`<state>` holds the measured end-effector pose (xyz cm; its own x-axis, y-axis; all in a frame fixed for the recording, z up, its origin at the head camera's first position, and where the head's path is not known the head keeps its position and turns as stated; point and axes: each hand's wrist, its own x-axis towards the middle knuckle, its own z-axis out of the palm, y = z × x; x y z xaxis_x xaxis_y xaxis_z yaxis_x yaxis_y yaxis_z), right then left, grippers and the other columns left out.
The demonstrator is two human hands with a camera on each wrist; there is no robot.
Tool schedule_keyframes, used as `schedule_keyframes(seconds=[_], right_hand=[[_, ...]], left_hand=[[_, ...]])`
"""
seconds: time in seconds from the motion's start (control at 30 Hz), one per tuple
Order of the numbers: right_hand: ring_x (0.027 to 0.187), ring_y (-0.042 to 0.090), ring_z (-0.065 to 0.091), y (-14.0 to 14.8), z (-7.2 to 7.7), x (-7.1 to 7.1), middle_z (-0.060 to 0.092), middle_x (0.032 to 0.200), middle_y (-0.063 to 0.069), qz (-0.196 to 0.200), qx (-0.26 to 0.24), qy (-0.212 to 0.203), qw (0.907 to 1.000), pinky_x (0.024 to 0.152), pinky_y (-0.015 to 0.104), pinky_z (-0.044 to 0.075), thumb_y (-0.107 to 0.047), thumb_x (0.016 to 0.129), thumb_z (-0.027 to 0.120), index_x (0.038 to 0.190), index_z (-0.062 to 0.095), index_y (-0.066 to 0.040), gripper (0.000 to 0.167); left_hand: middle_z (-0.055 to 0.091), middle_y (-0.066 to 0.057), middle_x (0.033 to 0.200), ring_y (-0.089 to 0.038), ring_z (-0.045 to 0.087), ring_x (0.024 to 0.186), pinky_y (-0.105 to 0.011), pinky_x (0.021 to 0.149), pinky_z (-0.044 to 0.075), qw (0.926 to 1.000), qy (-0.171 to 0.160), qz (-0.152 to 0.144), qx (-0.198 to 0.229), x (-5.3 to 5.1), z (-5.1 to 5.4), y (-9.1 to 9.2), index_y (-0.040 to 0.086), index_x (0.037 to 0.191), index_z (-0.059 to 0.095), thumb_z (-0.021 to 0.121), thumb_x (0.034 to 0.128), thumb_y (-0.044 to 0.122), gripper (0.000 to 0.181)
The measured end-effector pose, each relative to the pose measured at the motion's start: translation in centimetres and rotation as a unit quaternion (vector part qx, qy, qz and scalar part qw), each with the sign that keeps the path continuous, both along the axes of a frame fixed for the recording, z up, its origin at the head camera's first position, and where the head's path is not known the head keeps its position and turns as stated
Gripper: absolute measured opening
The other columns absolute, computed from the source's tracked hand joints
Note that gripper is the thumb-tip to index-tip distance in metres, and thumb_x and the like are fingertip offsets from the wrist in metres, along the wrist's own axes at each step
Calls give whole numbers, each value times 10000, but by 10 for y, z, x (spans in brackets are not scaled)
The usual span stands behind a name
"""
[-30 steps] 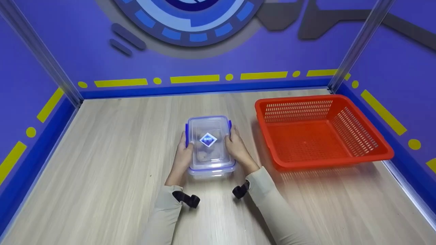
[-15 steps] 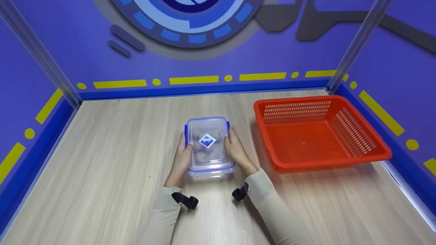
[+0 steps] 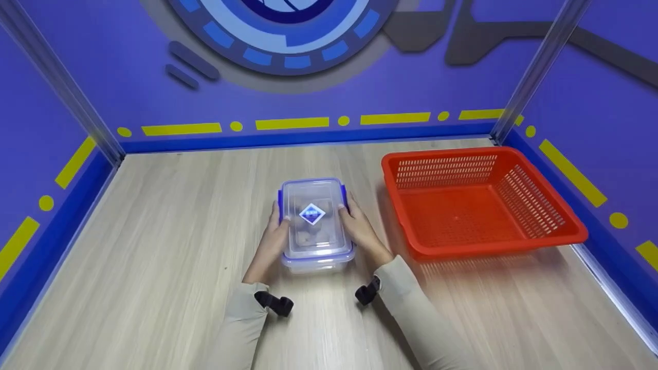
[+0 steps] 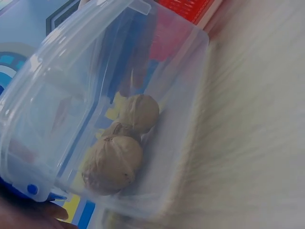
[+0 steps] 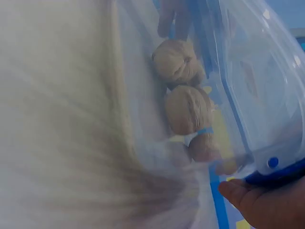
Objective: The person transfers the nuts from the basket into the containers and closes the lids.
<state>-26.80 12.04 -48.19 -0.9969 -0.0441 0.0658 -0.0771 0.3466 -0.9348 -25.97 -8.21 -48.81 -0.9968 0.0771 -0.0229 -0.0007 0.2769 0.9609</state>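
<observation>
A clear plastic food container (image 3: 316, 236) with a lid, blue side latches and a blue diamond label is at mid-table in the head view. Through its walls, several walnuts (image 4: 113, 164) show in both wrist views. My left hand (image 3: 274, 240) grips the container's left side, thumb on the lid's edge. On the opposite side my right hand (image 3: 361, 230) holds it the same way, the thumb over the rim. Fingers beneath the latches are partly hidden. Whether the base touches the table or hovers just above it, I cannot tell.
To the right of the container stands a red plastic basket (image 3: 406, 241) with slotted walls. The pale wood table (image 3: 169, 246) is bounded by blue-purple panels (image 3: 288, 110) at the back and both sides.
Both hands keep their hold on the container, which stays nearly in place. The whole view has shifted slightly downward and left.
</observation>
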Motion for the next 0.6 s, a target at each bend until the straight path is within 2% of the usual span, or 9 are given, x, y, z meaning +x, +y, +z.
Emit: schedule_keyframes(seconds=[0.13, 0.23, 0.3, 0.47, 0.53, 0.6], right_hand=[[1461, 369, 185, 5, 4, -2, 188, 1566, 257, 145, 194, 1, 9997, 1226, 463, 141, -180, 1006, 424, 1505, 187, 34, 592], [1443, 378, 238, 9, 7, -4, 236, 1547, 274, 259, 477, 192, 9983, 1218, 468, 176, -159, 991, 449, 1489, 221, 59, 590], [1441, 374, 253, 11, 10, -4, 255, 1542, 272, 254, 827, 320, 9957, 1216, 467, 186, -173, 991, 465, 1483, 244, 60, 588], [1464, 373, 200, 16, 20, 0, 210, 1568, 246, 146, 1859, 639, 9804, 1218, 496, 160, -273, 1012, 454, 1490, 265, 23, 593], [1469, 365, 190, 18, 26, 5, 183, 1586, 216, 106, 2258, 779, 9710, 1214, 509, 163, -324, 1015, 441, 1504, 257, -15, 607], [1468, 364, 198, 20, 34, 10, 167, 1597, 190, 58, 2715, 980, 9574, 1210, 517, 170, -380, 1010, 433, 1517, 241, -51, 634]], left_hand=[[63, -256, 1590, -408, 66, 1473, -515, 1222, 56, 9995, 113, -109, -271, -1, 2, -7, -17, 1525, 73, 371, 998, 163, 632], [80, -287, 1576, -456, 61, 1460, -582, 1201, 27, 9967, 167, -181, -780, -2, 3, -13, -10, 1521, 141, 378, 1009, 214, 608], [66, -286, 1577, -484, 41, 1451, -632, 1177, -13, 9920, 143, -218, -1233, -2, 5, -18, 15, 1525, 162, 357, 1019, 271, 599], [-24, -180, 1607, -467, -62, 1455, -694, 1117, -121, 9713, 88, -158, -2371, 0, 18, -31, 128, 1550, 98, 274, 1026, 423, 627], [-48, -144, 1612, -441, -120, 1454, -699, 1089, -178, 9610, 171, -34, -2761, 1, 25, -38, 170, 1554, 71, 260, 1018, 474, 645], [-56, -130, 1615, -426, -167, 1446, -697, 1056, -233, 9493, 364, 118, -3120, 3, 31, -43, 204, 1556, 63, 264, 1007, 518, 663]])
